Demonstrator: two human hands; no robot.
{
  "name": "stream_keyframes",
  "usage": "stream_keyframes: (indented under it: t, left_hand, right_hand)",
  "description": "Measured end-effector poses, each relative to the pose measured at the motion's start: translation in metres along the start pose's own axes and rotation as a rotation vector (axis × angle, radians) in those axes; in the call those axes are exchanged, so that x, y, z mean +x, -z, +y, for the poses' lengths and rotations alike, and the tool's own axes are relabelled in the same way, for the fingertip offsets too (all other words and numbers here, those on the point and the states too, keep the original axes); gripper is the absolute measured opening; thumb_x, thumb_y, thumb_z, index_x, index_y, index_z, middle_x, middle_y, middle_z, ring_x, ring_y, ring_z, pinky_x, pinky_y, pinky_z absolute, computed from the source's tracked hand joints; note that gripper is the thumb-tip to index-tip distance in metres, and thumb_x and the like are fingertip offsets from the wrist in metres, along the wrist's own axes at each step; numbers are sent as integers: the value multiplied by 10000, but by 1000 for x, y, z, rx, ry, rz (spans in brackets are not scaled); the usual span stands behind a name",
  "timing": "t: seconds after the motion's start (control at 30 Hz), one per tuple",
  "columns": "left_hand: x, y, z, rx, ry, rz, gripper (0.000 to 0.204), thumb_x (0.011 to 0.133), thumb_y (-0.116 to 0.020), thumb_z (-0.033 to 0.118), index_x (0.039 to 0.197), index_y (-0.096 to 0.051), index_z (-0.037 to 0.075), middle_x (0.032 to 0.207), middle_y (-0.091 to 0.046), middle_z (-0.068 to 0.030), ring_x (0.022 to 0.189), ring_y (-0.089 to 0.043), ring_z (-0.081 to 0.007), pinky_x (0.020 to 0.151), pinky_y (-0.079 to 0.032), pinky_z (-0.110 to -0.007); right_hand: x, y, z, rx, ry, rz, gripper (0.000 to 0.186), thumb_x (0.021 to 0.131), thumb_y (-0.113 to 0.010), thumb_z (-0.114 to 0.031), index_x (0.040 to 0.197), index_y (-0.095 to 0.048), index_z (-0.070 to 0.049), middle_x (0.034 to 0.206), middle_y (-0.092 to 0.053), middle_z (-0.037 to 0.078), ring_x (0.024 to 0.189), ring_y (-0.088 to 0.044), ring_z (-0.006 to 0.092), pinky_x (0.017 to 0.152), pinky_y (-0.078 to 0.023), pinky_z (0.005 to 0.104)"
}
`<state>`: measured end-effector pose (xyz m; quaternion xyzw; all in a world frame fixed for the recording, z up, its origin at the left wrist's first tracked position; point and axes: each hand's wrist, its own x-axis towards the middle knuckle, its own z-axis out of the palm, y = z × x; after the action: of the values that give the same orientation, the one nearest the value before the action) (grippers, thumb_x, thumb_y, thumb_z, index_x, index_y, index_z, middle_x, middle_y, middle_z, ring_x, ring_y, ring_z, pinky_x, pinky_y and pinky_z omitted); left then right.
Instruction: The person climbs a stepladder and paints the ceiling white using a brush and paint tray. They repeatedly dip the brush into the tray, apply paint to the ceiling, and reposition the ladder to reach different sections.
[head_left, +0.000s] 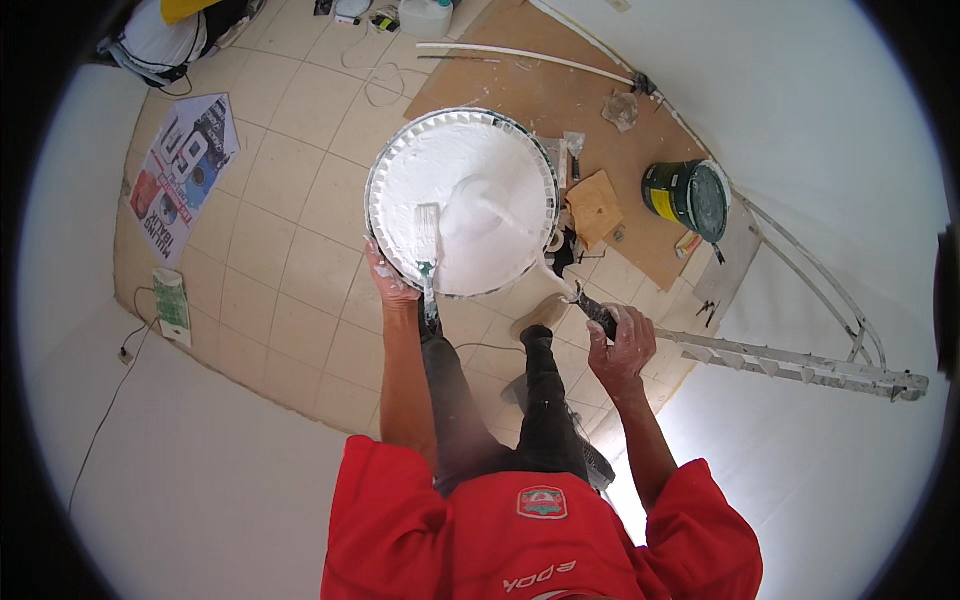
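Note:
A large round bucket [372,178] of thick white paint [430,165] stands below me. My left hand [392,280], smeared with white, holds the bucket's near left side, its fingers partly hidden behind the rim. A paintbrush [427,235] rests over the near rim with its bristles on the paint. My right hand [622,345] is closed round the black handle [598,312] of a long tool. That tool's white-coated shaft [552,272] passes over the right rim into the bucket. Its working end lies under the paint, beside a swirl, so its kind is hidden.
A dark green bucket [685,195] stands at right on brown board [560,90]. Near it lie a scraper [574,150] and brown cardboard [594,208]. A paint-splashed ladder [780,358] stretches right. A printed sheet [185,170] and cables are on the tiled floor at left.

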<state>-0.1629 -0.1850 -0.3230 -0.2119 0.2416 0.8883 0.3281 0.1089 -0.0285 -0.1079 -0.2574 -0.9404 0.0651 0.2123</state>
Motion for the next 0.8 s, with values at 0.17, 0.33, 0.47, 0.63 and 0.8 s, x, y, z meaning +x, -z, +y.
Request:
stream_keyframes:
  t: [0.17, 0.33, 0.47, 0.63, 0.8]
  left_hand:
    - [-6, -15, 4, 13, -39, 4, 651, 1006, -393, 525, 1494, -386, 95, 1494, -462, -107, 1331, -476, -320, 1106, -397, -472]
    - [-10, -24, 8, 8, -45, -18, 616, 1015, -345, 508, 1476, -409, 104, 1491, -466, -95, 1329, -481, -300, 1122, -384, -446]
    - [-9, -19, 9, -15, -2, -47, 625, 1011, -358, 508, 1474, -411, 93, 1477, -480, -111, 1314, -498, -309, 1114, -395, -455]
    - [-5, -10, 6, -12, 20, -63, 633, 1004, -380, 507, 1477, -409, 86, 1467, -490, -116, 1305, -507, -317, 1098, -416, -465]
    - [-7, -4, 9, -19, 28, -55, 622, 1022, -355, 518, 1465, -427, 87, 1459, -509, -101, 1295, -527, -299, 1086, -435, -443]
  right_hand:
    - [-17, -3, -9, 108, -240, -242, 349, 882, -707, -276, 1086, -573, -27, 888, -680, 139, 794, -669, 336, 709, -518, 419]
    - [-15, -2, -12, 169, -290, -502, 330, 897, -696, -299, 1049, -591, -26, 847, -679, 168, 731, -674, 351, 635, -526, 434]
    - [-6, -8, -10, 116, -287, -525, 306, 883, -720, -322, 923, -616, -38, 743, -668, 142, 650, -668, 329, 578, -521, 417]
    - [-6, -12, -6, 118, -315, -373, 300, 862, -749, -323, 860, -623, -51, 673, -656, 120, 609, -667, 314, 563, -522, 393]
    - [-12, -1, 0, 74, -381, -373, 276, 859, -749, -295, 872, -628, -47, 681, -656, 134, 614, -671, 314, 574, -523, 390]
